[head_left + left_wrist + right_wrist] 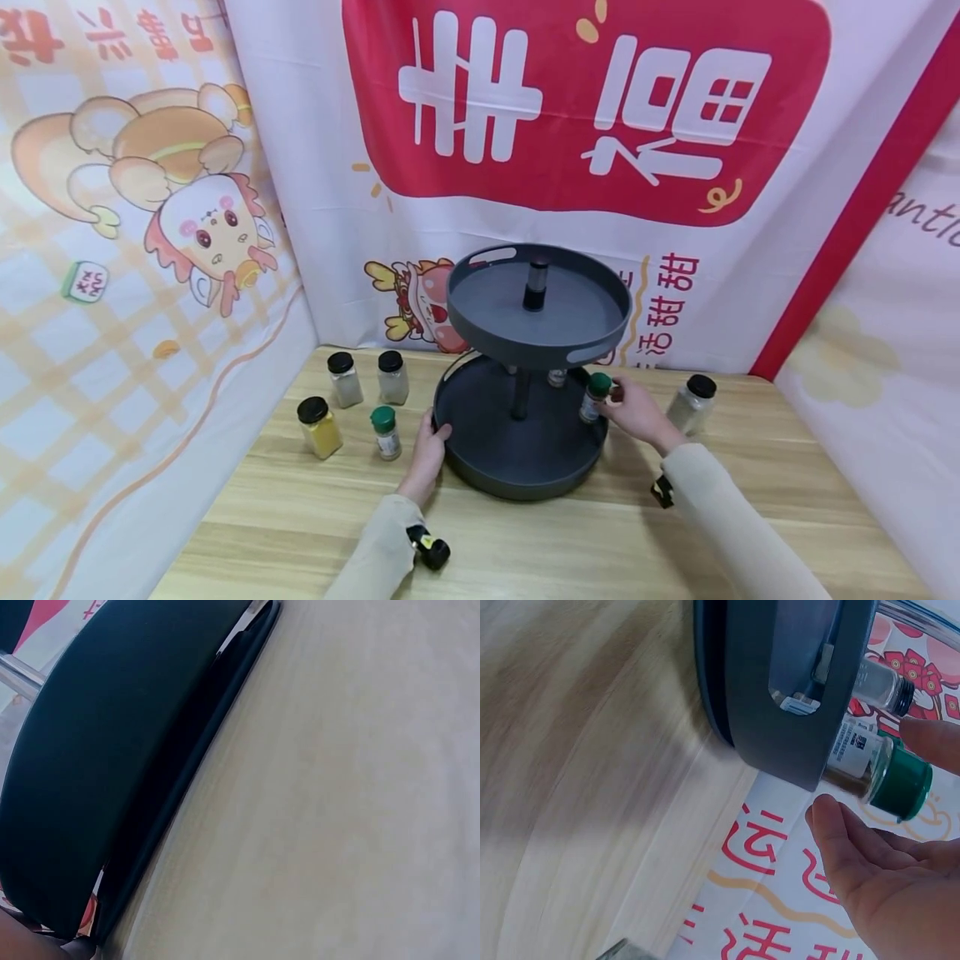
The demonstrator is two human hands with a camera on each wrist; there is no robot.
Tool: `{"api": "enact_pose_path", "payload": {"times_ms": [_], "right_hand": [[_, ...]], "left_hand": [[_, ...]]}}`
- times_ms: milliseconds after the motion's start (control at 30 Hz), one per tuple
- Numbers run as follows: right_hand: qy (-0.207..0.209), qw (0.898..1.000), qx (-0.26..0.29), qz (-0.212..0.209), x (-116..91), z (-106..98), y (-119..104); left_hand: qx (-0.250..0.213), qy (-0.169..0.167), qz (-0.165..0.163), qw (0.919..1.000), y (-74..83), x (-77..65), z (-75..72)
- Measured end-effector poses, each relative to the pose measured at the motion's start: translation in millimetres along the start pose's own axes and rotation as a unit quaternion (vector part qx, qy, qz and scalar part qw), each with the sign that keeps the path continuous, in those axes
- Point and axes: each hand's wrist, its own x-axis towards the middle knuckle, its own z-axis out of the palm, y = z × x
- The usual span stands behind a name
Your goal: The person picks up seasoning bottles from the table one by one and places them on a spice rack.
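Note:
A dark grey two-tier round tray [525, 487] stands on the table. My left hand [426, 457] grips the left rim of its lower tier, thumb over the edge; in the left wrist view only a bit of that hand [26, 939] shows at the bottom corner. A small green-capped spice jar [592, 400] stands upright at the right inside the lower tier. My right hand [636, 410] is around it from the right. In the right wrist view, thumb and fingers stand apart either side of the green cap [904, 784], with gaps between.
More small jars [557, 377] stand at the back of the lower tier, partly hidden by the upper tier [540, 325]. Left of the tray are a yellow-filled jar [321, 432], two black-lidded jars [347, 383] and a green-capped jar [386, 437]. Another black-lidded jar [688, 407] stands right.

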Motion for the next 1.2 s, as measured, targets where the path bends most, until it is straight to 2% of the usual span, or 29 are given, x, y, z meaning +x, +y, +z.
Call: {"api": "enact_pose_path", "payload": {"times_ms": [133, 567, 833, 1200], "right_hand": [[-0.009, 1.000, -0.008, 0.016, -6.1, -4.2, 5.0], [0.021, 0.999, -0.019, -0.021, -32.1, -10.2, 27.5], [0.039, 0.998, -0.041, -0.028, -42.8, -14.7, 39.7], [0.050, 0.998, -0.030, -0.024, -53.8, -19.3, 67.1]], "left_hand": [[0.003, 0.002, 0.002, 1.0000, -0.2, -0.9, 0.3], [0.005, 0.010, 0.012, 0.9999, -0.9, -11.9, 4.0], [0.003, 0.031, 0.017, 0.9994, -2.1, -17.0, 11.2], [-0.007, 0.036, 0.011, 0.9992, -1.2, -19.7, 13.3]]}}
